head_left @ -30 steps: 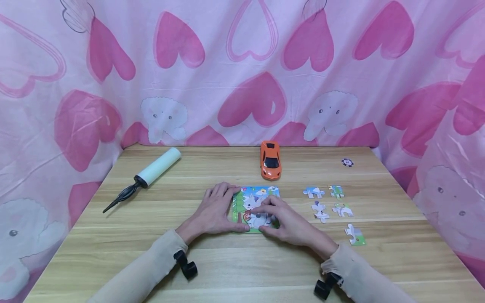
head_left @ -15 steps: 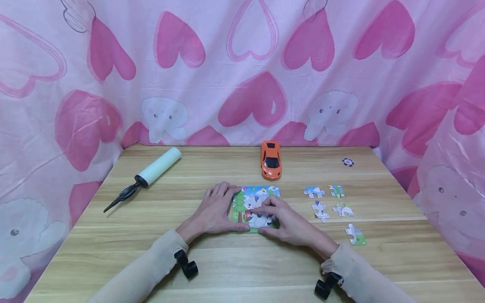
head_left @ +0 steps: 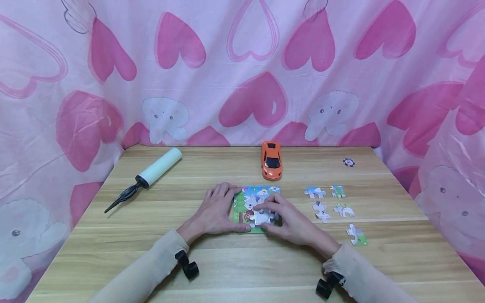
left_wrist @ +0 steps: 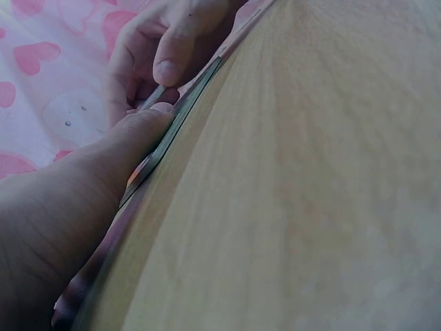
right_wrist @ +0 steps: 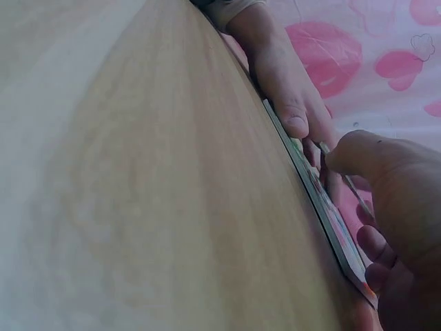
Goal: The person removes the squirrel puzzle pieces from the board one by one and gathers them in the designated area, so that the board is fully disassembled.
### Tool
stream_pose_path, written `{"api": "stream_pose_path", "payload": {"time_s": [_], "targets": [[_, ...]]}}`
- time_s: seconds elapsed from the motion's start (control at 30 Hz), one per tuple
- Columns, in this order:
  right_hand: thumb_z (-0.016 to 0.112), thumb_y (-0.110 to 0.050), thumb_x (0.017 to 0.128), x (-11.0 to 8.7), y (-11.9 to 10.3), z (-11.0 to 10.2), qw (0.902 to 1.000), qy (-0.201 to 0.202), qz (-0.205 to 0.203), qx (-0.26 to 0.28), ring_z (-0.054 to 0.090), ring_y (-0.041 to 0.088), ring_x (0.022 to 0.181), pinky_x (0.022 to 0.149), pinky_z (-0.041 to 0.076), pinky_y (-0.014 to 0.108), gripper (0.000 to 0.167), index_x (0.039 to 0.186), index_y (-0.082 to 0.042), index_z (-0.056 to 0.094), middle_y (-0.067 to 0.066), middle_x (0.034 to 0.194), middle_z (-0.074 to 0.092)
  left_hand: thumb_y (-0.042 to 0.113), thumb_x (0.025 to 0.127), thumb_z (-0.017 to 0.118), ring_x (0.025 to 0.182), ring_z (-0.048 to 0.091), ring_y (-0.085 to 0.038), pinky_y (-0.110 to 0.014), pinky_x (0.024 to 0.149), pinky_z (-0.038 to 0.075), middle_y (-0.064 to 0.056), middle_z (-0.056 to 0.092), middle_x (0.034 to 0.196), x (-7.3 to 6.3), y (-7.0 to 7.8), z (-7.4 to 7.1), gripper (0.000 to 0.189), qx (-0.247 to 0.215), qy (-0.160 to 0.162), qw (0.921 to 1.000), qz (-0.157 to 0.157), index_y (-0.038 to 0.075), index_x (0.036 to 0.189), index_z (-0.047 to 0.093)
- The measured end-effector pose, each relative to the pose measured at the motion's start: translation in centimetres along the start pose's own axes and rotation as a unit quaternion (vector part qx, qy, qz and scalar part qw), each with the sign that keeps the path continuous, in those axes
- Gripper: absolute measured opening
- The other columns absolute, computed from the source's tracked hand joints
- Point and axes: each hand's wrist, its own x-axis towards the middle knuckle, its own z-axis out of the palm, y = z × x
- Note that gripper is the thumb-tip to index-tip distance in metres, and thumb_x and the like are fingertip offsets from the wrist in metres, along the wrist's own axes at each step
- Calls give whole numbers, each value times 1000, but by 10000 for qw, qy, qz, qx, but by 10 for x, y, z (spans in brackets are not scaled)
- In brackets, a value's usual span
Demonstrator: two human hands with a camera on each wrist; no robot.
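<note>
A jigsaw puzzle board (head_left: pixel 238 204) with a cartoon animal picture lies flat on the table in front of me. My left hand (head_left: pixel 214 212) rests along its left side, fingers extended toward the far corner and thumb on the front edge. Over the lower right of the picture, my right hand (head_left: pixel 291 219) pinches a mostly white puzzle piece (head_left: pixel 262 217) between thumb and fingers. In the right wrist view that puzzle piece (right_wrist: pixel 355 194) shows edge-on, tilted just above the board (right_wrist: pixel 303 169). My right fingers hide part of the board's right side.
Several loose puzzle pieces lie to the right, among them a blue-and-white piece (head_left: pixel 315 192) and a green-cornered piece (head_left: pixel 356 235). Behind the board stands an orange toy car (head_left: pixel 271 162). A balloon pump (head_left: pixel 161 167) lies at left, a poker chip (head_left: pixel 349 162) at far right.
The white puzzle piece under my right hand has come up slightly from the picture and tilted, with the right fingers shifting a little. My left hand keeps its place on the board.
</note>
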Motion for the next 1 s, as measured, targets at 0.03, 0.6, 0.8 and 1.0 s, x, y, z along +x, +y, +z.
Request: {"api": "stream_pose_path", "payload": {"time_s": [0.03,0.6,0.8,1.0], "targets": [[83,-33,102,0,0,-1,10000,22,2,13,57,15,112,91,52,33,48,148,-37,70,-6,132,56,103,73,66,148,41,-25,-56,123,33,-3,46,158,0,0,0,129,1,1,10000,5,21,170,43],[84,-25,102,-1,4,-16,9996,124,145,192,55,18,120,97,54,37,53,151,-36,69,-8,135,52,103,73,67,147,41,-24,-54,121,34,-2,47,158,-1,1,2,129,-2,37,10000,15,20,169,44],[83,-25,104,-2,4,-24,9993,284,61,220,53,20,111,84,51,34,49,150,-36,70,-5,130,50,105,73,64,146,41,-22,-52,121,34,-2,46,158,-1,0,-1,130,63,-12,10000,12,21,171,43],[82,-23,105,-6,5,-41,9990,420,-20,150,52,26,106,80,51,37,49,151,-35,70,-1,125,48,103,73,67,147,41,-23,-54,124,32,-1,46,158,-2,-1,-1,128,-134,-10,9999,-5,22,170,44]]}}
